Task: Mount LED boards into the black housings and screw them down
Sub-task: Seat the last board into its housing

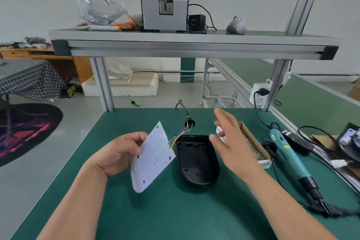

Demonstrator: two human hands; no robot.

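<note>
On the green bench mat the glossy black housing lies open side up, its long axis running away from the person, rounded end nearest. Left of it, the left hand pinches the edge of the tilted white LED board. To its right, the right hand hovers with fingers spread, partly hiding a cardboard screw box.

Bright, soft, even light fills the room. Faint shadows lie on the green table beside the black housing. Above the table the right hand is blurred, and the shelf bows at the view's edges.
</note>
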